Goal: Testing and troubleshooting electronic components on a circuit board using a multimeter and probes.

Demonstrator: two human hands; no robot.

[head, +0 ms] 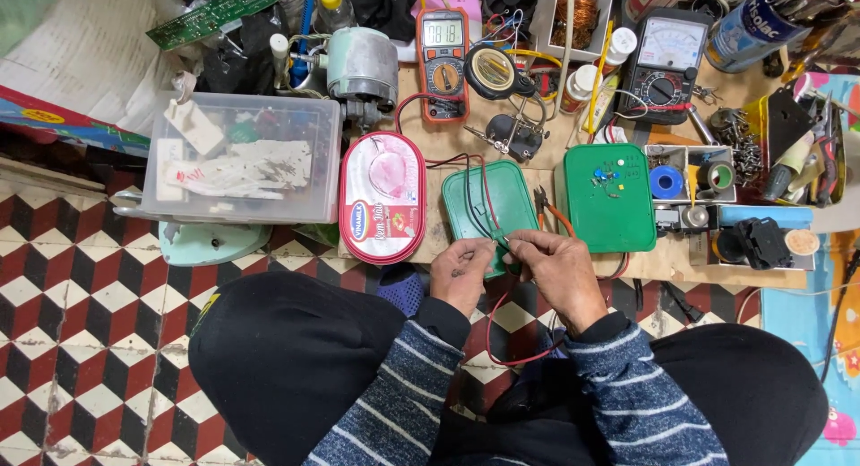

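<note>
Nearest, we see left hand (460,273) and right hand (563,271) pinched together on the red and black wires (475,193) at the surface's (430,125) near edge, over a closed green box (490,211). Beyond, a second green lid (610,197) carries small components; a clear bin (242,157) holds scraps.

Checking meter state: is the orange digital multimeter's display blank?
No: the orange digital multimeter at the back of the bench shows digits on its lit display.
</note>
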